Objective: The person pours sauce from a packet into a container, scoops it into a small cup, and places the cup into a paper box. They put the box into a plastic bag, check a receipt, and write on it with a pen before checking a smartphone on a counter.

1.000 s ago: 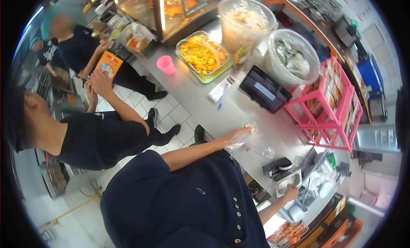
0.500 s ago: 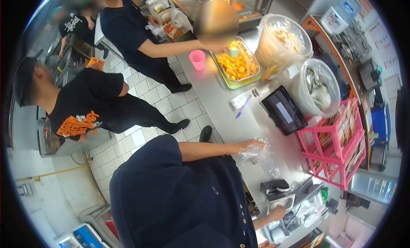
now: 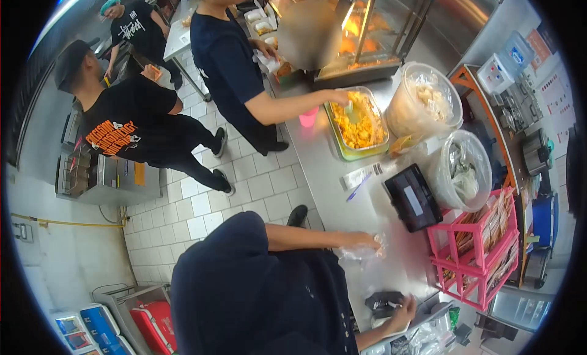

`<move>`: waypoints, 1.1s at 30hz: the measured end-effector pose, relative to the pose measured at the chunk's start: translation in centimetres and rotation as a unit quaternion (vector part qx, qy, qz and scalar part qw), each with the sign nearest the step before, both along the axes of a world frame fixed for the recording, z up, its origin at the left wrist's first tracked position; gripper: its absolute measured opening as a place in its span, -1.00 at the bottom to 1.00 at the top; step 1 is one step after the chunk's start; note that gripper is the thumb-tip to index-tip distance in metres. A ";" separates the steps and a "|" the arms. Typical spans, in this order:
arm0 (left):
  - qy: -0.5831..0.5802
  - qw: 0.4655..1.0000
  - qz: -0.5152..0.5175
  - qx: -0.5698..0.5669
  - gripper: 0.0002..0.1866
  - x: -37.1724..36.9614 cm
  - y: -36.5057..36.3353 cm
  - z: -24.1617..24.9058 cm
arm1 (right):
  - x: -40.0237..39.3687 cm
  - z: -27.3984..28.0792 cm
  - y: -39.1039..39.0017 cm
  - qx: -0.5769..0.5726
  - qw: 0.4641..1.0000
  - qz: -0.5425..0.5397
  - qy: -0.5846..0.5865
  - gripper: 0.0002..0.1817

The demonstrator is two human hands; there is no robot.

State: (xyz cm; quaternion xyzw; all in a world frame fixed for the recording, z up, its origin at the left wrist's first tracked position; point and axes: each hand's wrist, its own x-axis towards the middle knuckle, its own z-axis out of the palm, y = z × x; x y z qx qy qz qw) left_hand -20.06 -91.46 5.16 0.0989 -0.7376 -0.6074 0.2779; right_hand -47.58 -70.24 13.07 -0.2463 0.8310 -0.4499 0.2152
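Observation:
My left hand point(image 3: 362, 240) is closed on a crumpled clear plastic bag point(image 3: 365, 252), which hangs over the steel counter point(image 3: 330, 199). My right hand point(image 3: 403, 315) is lower in the view, beside a black box-like object point(image 3: 384, 303) and the bins of plastic packets point(image 3: 431, 333). Its fingers are bent and blurred, so I cannot make out whether they hold anything. Ahead of my left hand lies a black tablet point(image 3: 413, 197), with a purple pen point(image 3: 359, 187) and a paper slip point(image 3: 361, 175) near it.
A co-worker's hand point(image 3: 336, 98) reaches to a tray of yellow food point(image 3: 358, 119), near a pink cup point(image 3: 309, 117). Two lined tubs point(image 3: 425, 101) point(image 3: 460, 171) and pink racks point(image 3: 474, 245) line the counter's far side. Two more people point(image 3: 122, 125) point(image 3: 136, 28) stand at left.
The view has shifted. My right hand has lifted from over the bins toward the black object. My left hand still has the bag. The co-worker's hand stays at the food tray.

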 end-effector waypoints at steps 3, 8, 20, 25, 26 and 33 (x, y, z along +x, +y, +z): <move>-0.058 0.993 0.012 -0.098 -0.63 -0.7 0.0 -2.0 | 5.3 -3.5 -6.8 -0.060 0.966 0.181 -0.173 -0.80; -0.148 0.972 0.029 -0.179 -0.79 -0.9 0.2 -1.0 | 9.3 -6.9 -9.2 -0.061 0.932 0.228 -0.275 -0.80; -0.026 0.902 0.101 -0.418 -0.86 -1.2 -0.7 -2.2 | 8.4 -7.9 -8.4 0.010 0.885 0.221 -0.411 -0.74; -0.061 0.929 0.129 -0.341 -0.85 -1.0 -0.6 -0.3 | 12.1 -1.7 -9.9 0.015 0.919 0.153 -0.364 -0.73; -0.113 0.942 0.099 -0.299 -0.82 -0.9 -0.8 -0.1 | 9.2 -7.3 -8.9 0.027 0.918 0.234 -0.318 -0.74; -0.236 0.922 0.080 0.298 -0.83 -1.1 -0.3 0.4 | 9.9 -5.5 -9.5 0.071 0.873 0.183 -0.447 -0.73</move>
